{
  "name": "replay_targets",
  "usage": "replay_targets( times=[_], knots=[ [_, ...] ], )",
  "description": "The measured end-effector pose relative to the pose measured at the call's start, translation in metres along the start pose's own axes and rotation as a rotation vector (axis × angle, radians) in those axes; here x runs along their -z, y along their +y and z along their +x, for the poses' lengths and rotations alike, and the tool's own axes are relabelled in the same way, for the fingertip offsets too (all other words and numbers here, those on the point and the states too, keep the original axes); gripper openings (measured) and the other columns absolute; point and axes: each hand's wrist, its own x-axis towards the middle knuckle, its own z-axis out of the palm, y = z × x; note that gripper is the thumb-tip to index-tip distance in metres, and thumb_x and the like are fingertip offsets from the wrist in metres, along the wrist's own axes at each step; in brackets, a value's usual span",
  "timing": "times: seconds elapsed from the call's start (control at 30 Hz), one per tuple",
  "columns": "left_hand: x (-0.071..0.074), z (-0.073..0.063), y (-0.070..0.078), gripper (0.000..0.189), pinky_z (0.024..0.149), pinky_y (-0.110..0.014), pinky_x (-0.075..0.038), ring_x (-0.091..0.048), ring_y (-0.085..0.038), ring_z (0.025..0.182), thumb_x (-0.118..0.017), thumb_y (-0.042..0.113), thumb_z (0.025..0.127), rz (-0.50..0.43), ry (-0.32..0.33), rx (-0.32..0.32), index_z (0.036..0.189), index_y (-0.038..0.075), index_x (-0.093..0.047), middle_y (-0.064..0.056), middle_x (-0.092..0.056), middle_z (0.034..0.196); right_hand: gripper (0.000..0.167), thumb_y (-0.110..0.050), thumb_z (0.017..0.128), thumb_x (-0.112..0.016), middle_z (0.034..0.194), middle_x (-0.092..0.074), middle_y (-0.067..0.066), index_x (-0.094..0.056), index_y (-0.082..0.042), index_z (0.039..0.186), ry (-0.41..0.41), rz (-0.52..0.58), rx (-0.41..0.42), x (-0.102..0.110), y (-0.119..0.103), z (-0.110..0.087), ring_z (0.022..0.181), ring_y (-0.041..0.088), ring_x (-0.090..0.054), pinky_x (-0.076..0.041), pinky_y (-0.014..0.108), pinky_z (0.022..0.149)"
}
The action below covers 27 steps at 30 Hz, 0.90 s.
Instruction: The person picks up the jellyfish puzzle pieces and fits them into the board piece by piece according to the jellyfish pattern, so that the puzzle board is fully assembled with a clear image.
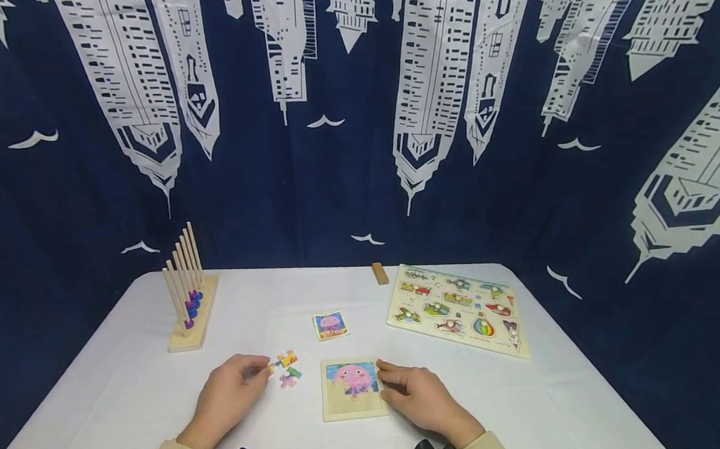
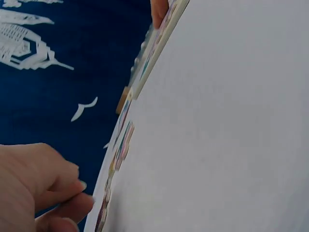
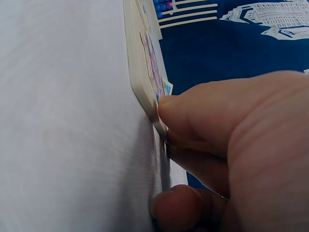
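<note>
We see the left hand [image 1: 226, 398] beside the loose pieces [image 1: 289, 359], thumb and fingertips close together; whether they pinch one, we cannot tell. Our right hand [image 1: 426, 397], thumb and index apart, touches the right edge of the part-filled board [image 1: 349, 410], flat on the table [image 1: 301, 447] between our hands.

White table [image 1: 106, 385]: puzzle boards [image 1: 336, 407], pieces [image 1: 289, 358], pegboard [image 1: 185, 340]

Gap between pieces [image 1: 293, 373] and board [image 1: 335, 407]
</note>
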Motion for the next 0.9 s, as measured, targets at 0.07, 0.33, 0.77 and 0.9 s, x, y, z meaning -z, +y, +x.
replay_targets(
  times=[0.07, 0.33, 0.77, 0.9],
  knots=[
    [-0.004, -0.002, 0.004, 0.016, 0.084, -0.045, -0.055, -0.071, -0.019, 0.098, -0.076, 0.022, 0.092, 0.006, -0.015, -0.038, 0.107, 0.017, -0.079, 0.001, -0.076, 0.106, 0.041, -0.025, 0.097, -0.070, 0.148, -0.059, 0.000, -0.068, -0.007, 0.134, 0.003, 0.000, 0.001, 0.000, 0.000, 0.000, 0.137, 0.026, -0.056, -0.043, 0.052, 0.111],
    [-0.010, -0.006, 0.010, 0.021, 0.095, -0.048, -0.054, -0.070, -0.021, 0.110, -0.083, 0.018, 0.086, 0.067, -0.093, -0.135, 0.107, 0.020, -0.079, 0.007, -0.075, 0.108, 0.041, -0.025, 0.097, -0.070, 0.148, -0.059, 0.001, -0.068, -0.006, 0.133, 0.007, 0.007, -0.001, 0.000, -0.001, 0.000, 0.137, 0.026, -0.056, -0.044, 0.052, 0.111],
    [-0.012, -0.007, 0.011, 0.040, 0.098, -0.050, -0.053, -0.067, -0.026, 0.122, -0.083, 0.027, 0.087, 0.153, -0.154, -0.130, 0.125, 0.022, -0.073, 0.000, -0.072, 0.129, 0.042, -0.028, 0.097, -0.070, 0.148, -0.059, -0.001, -0.068, -0.007, 0.133, 0.008, -0.010, 0.003, 0.000, 0.000, -0.001, 0.137, 0.026, -0.056, -0.043, 0.051, 0.111],
    [-0.013, -0.008, 0.012, 0.037, 0.093, -0.048, -0.055, -0.070, -0.022, 0.113, -0.084, 0.026, 0.085, 0.163, -0.145, -0.140, 0.121, 0.023, -0.075, 0.007, -0.075, 0.114, 0.042, -0.028, 0.098, -0.069, 0.148, -0.058, -0.001, -0.068, -0.008, 0.134, 0.006, -0.001, -0.004, 0.000, 0.000, -0.001, 0.138, 0.025, -0.055, -0.043, 0.051, 0.112]
  ],
)
